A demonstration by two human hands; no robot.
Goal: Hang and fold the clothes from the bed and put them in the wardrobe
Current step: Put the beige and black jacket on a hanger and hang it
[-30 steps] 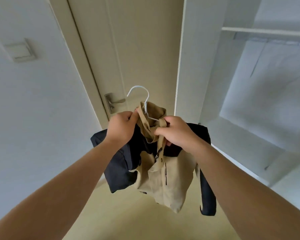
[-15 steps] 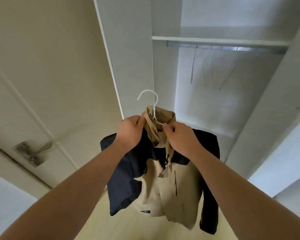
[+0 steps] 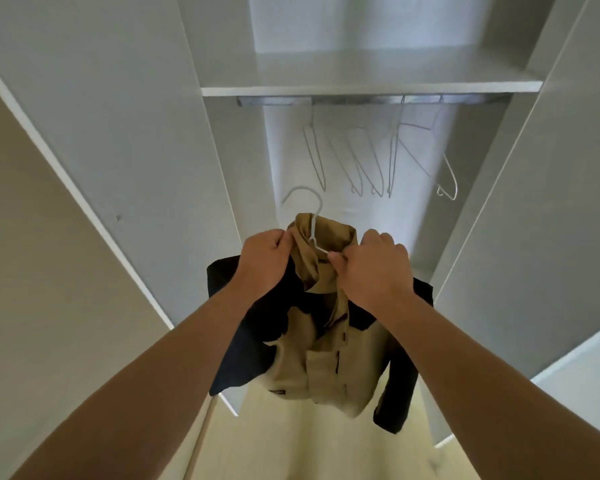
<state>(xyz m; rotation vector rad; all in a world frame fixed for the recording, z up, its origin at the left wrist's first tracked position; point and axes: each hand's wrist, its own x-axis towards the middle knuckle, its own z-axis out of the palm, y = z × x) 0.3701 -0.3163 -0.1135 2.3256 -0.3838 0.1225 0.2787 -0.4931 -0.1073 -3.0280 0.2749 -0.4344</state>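
A tan and dark navy jacket hangs on a white wire hanger, held up in front of the open wardrobe. My left hand grips the jacket's left shoulder by the tan collar. My right hand pinches the hanger wire and the collar on the right side. The hanger's hook sticks up above the collar, below the level of the metal rail. The hanger's arms are hidden inside the jacket.
Several bare wire hangers hang on the rail under a white shelf. White wardrobe panels stand left and right of the hanging bay. The pale floor shows below the jacket.
The view has swung right from the door to face the wardrobe bay squarely. Both hands keep the same hold on the jacket, now nearer the rail.
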